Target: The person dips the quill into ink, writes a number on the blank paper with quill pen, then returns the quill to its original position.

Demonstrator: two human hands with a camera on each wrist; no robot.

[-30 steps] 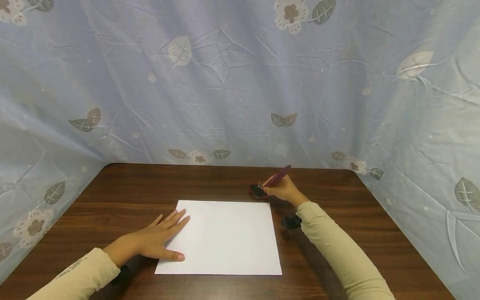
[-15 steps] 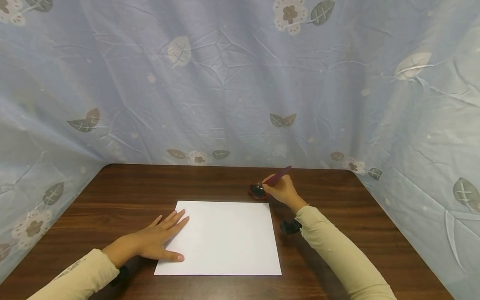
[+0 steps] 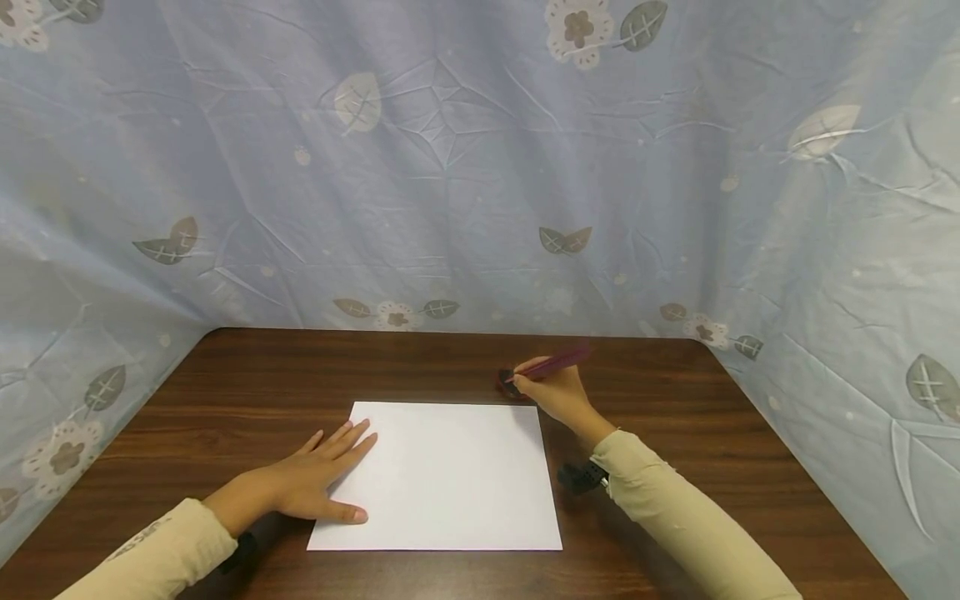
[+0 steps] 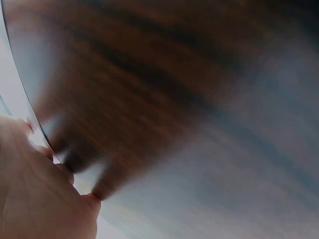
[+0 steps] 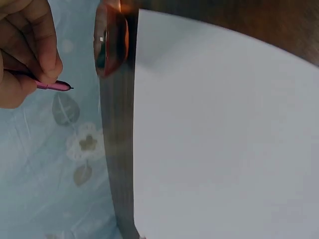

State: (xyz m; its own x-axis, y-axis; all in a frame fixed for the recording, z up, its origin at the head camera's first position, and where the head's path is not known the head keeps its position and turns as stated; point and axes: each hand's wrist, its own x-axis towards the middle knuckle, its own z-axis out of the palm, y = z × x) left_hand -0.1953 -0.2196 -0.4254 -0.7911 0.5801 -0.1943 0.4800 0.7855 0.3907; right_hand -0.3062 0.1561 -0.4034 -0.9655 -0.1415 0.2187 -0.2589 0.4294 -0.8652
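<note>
My right hand (image 3: 564, 396) pinches a slim purple pen (image 3: 558, 362) beyond the far right corner of a white sheet of paper (image 3: 450, 479). In the right wrist view the thin dark tip of the pen (image 5: 56, 86) shows apart from the paper. Close by the fingers stands a small red-rimmed pot (image 3: 506, 383), dark inside and partly hidden by the hand in the head view. At the paper's left edge my left hand (image 3: 311, 482) lies flat with its fingers spread; the thumb and fingertips rest on the sheet.
The dark wooden table (image 3: 255, 383) carries the paper and the pot. Behind it and along both sides hangs a pale blue cloth (image 3: 450, 208) with leaves and flowers. A black wrist camera (image 3: 581, 477) hangs under the right wrist.
My right hand has shifted slightly left and nearer the paper with the pen, which now leans flatter. The hand covers more of the pot. My left hand stays still on the sheet.
</note>
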